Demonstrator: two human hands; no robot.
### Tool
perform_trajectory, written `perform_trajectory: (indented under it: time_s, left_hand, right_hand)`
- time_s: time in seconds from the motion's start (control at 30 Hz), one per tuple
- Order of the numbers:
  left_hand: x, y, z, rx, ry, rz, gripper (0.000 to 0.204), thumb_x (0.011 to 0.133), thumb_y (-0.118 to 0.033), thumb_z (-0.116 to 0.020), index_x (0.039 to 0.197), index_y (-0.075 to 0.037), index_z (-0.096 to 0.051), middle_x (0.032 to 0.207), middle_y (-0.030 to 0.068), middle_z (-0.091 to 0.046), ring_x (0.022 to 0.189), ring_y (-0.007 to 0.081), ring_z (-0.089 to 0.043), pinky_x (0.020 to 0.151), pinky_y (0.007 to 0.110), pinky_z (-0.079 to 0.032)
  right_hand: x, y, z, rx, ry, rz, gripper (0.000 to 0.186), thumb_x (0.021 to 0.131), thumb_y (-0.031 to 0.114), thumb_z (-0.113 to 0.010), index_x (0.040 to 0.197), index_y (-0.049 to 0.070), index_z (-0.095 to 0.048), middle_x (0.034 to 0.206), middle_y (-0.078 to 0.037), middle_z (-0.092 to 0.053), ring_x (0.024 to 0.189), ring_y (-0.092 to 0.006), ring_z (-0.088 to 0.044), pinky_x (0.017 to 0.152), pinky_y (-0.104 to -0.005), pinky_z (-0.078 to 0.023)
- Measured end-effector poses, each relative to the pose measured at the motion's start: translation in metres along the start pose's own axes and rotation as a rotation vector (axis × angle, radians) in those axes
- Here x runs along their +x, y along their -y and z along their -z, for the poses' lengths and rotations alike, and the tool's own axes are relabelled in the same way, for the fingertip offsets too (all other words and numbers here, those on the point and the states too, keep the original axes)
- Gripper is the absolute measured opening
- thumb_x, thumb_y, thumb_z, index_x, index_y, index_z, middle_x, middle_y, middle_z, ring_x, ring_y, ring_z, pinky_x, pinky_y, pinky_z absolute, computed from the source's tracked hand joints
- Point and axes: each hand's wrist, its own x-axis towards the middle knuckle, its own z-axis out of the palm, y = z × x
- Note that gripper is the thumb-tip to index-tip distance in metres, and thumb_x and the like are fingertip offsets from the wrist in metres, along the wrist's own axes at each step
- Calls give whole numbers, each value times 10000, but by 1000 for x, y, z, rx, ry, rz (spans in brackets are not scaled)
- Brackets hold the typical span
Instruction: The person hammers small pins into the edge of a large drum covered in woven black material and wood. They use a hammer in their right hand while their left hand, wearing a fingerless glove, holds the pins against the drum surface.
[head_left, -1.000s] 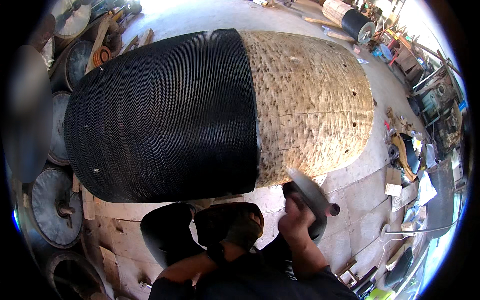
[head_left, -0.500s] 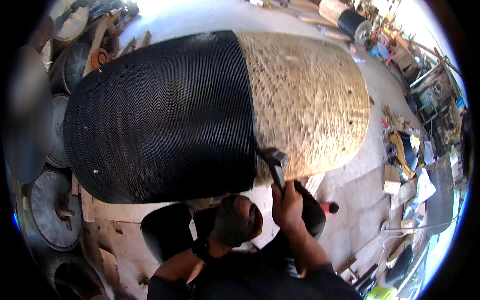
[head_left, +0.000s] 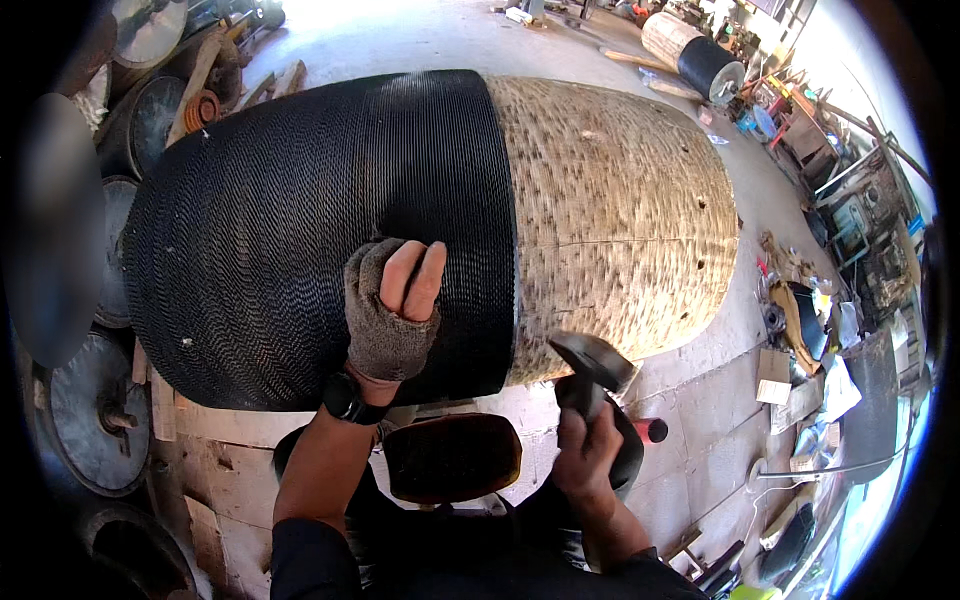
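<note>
Across the space before me lies a large wooden roller (head_left: 622, 220), pale and pitted on its right part. Rows of black toothed strip (head_left: 280, 240) wrap its left part. My left hand (head_left: 395, 308), in a worn grey glove with bare fingertips, rests on the black rows near their lower side. Its fingers are bent and close together; anything they hold is hidden. Low at the right, my right hand (head_left: 588, 450) grips a hammer (head_left: 592, 362) by its handle. The hammer's metal head is raised just below the bare wood, apart from it. A dark oval tray (head_left: 453, 462) sits between my knees.
Round metal-ended rollers (head_left: 98, 415) line the left side. A smaller half-black roller (head_left: 690, 52) lies at the far right. Loose boxes, bags and scraps (head_left: 800, 375) crowd the right. A red cylinder (head_left: 652, 431) stands beside my right knee.
My left hand has moved from above the tray up onto the black rows, uncovering the tray. My right hand and the hammer have come down and right, away from the edge of the rows.
</note>
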Motion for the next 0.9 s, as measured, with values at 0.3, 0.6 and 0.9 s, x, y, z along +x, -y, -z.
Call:
perform_trajectory:
  time_s: [0.3,0.6,0.9]
  left_hand:
    - [8,1,-3,35,-34,6,490,751,62,-687,1212,-100,-649,1078,78,-560,897,257,-588,771,427,-498]
    - [9,-2,-1,104,31,64,468,747,-2,-661,1209,-68,-634,1128,107,-550,971,296,-593,852,484,-507]
    - [15,2,-1,227,45,36,487,744,14,-673,1211,-123,-653,1126,83,-549,1008,281,-568,878,471,-482]
  right_hand:
    - [10,-11,-19,-132,25,-60,177,921,96,-649,1010,-29,-560,720,-240,-615,634,-405,-651,577,-447,-508]
    - [20,-10,-26,-200,38,-122,166,926,80,-625,1036,-22,-555,763,-256,-627,743,-467,-650,604,-445,-523]
    - [8,-13,-5,-167,51,183,183,906,57,-587,1074,-5,-551,729,-175,-611,631,-363,-623,579,-397,-504]
